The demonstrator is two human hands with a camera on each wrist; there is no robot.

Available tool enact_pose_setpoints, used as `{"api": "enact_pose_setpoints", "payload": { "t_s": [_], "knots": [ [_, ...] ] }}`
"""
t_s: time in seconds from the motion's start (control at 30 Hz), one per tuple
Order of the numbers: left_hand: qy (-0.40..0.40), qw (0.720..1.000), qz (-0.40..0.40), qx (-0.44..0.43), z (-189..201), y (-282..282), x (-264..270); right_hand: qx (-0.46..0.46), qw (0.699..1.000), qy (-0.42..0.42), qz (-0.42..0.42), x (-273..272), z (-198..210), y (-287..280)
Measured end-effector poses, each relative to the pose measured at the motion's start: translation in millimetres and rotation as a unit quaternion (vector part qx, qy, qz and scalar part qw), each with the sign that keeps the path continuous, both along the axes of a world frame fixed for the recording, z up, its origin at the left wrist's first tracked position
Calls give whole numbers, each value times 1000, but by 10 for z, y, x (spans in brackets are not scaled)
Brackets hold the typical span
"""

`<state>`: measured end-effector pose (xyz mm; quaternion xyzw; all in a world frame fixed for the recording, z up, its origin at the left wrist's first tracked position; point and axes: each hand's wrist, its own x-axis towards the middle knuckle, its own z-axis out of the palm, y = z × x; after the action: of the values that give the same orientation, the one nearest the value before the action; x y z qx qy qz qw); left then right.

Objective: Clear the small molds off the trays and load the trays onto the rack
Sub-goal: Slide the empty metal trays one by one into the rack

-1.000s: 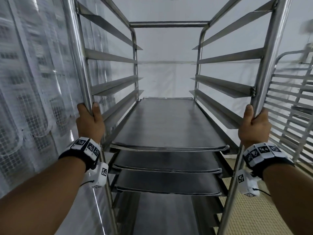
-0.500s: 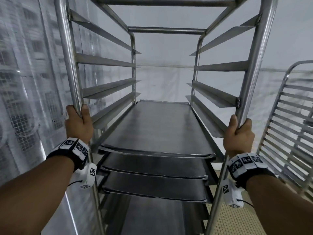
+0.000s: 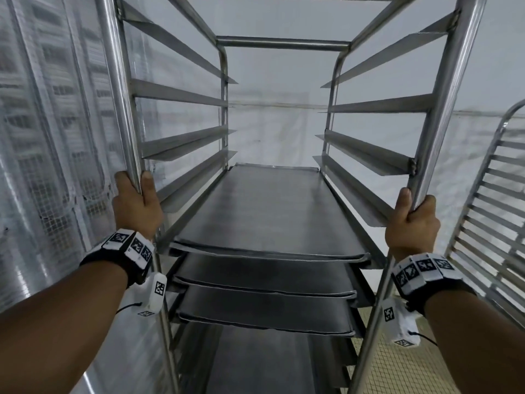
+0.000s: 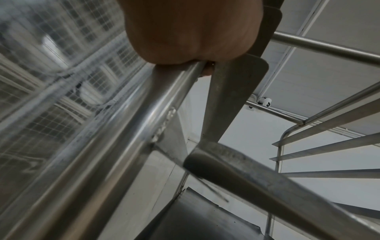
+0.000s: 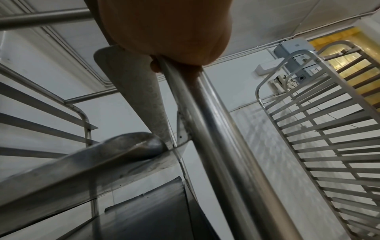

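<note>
A tall steel rack (image 3: 284,42) stands straight ahead in the head view. Three dark flat trays sit on its lower runners: the top tray (image 3: 264,211), a second tray (image 3: 264,273) and a third tray (image 3: 264,311). No molds show on them. My left hand (image 3: 136,200) grips the rack's front left post (image 3: 119,89). My right hand (image 3: 412,220) grips the front right post (image 3: 449,95). In the left wrist view my fist (image 4: 189,32) wraps the post (image 4: 115,138); in the right wrist view my fist (image 5: 166,29) wraps the other post (image 5: 222,146).
A mesh-backed plastic curtain (image 3: 42,152) hangs close on the left. A second empty rack (image 3: 494,217) stands at the right, also in the right wrist view (image 5: 329,129). A white wall (image 3: 278,118) lies behind the rack. Yellowish tiled floor (image 3: 397,365) shows at lower right.
The rack and both hands have shifted in view as it rolls along; the curtain at left and the second rack at right have slid past. Both grips on the posts are unchanged.
</note>
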<state>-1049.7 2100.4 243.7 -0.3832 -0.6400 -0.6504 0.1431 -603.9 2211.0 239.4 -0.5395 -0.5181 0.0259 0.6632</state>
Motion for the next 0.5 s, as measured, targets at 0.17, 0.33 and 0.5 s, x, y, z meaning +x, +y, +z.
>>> {"api": "enact_pose_setpoints", "payload": {
  "t_s": [0.17, 0.33, 0.5],
  "knots": [
    [-4, 1000, -8, 0, 23, 424, -114, -6, 1000, 10, -11, -156, -3, 427],
    [-22, 1000, -12, -6, 28, 905, -337, 0, 999, 8, -34, -380, -31, 838],
    [-17, 1000, -27, 1, 46, 1366, -522, -4, 999, 7, -54, -545, -43, 1193]
  ]
}}
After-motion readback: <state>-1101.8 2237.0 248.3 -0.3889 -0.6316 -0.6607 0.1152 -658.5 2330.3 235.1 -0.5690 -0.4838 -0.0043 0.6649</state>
